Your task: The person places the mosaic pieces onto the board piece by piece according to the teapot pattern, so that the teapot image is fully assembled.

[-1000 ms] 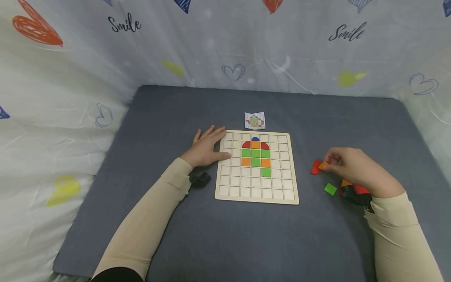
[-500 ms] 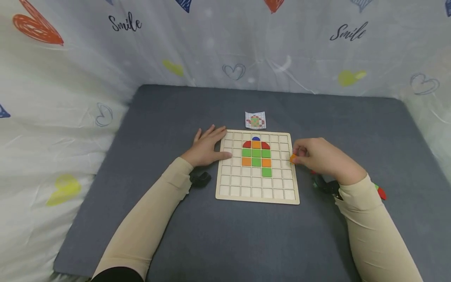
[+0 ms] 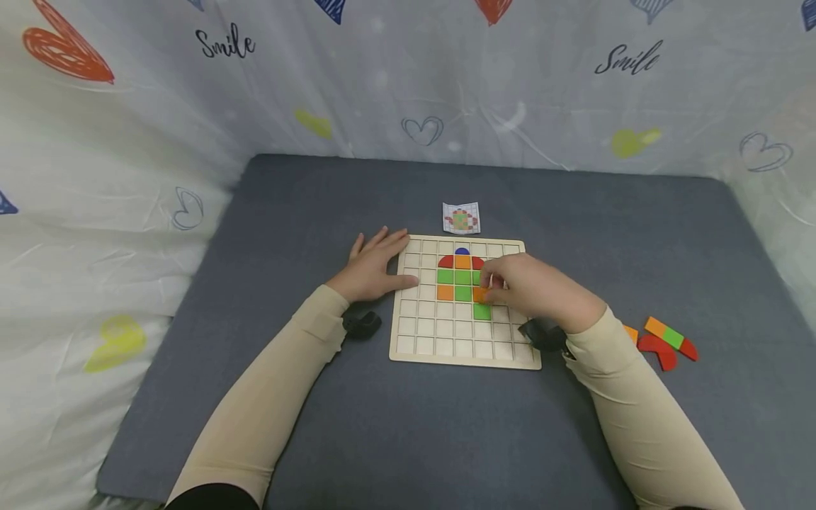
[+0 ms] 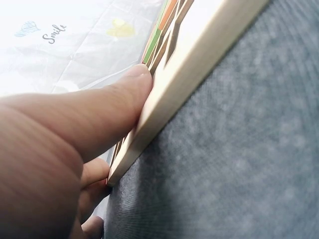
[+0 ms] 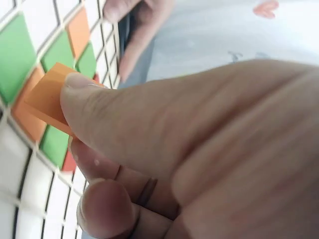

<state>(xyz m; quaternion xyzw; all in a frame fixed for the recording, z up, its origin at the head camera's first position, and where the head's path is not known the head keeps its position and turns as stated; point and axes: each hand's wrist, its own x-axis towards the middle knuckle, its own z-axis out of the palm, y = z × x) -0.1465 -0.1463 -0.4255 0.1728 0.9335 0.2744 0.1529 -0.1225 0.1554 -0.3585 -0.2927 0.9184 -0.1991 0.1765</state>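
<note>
A small flat orange square tile [image 5: 46, 98] is hovering tilted just above the wooden grid board [image 3: 414, 333], over the coloured tiles already filling its upper middle cells, while being pinched at one edge.

Left hand [image 3: 372, 269] lying flat, fingers straight, thumb [image 4: 107, 107] pressed sideways. Right hand [image 3: 532, 287] reaching forward, fingers curled, apparently pinching with thumb [image 5: 124, 119]. Both forearms sleeved, angled inward.

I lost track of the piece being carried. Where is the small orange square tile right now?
The small orange square tile is pinched in the right hand, over the right part of the wooden grid board, above the green and orange tiles already set there.
</note>
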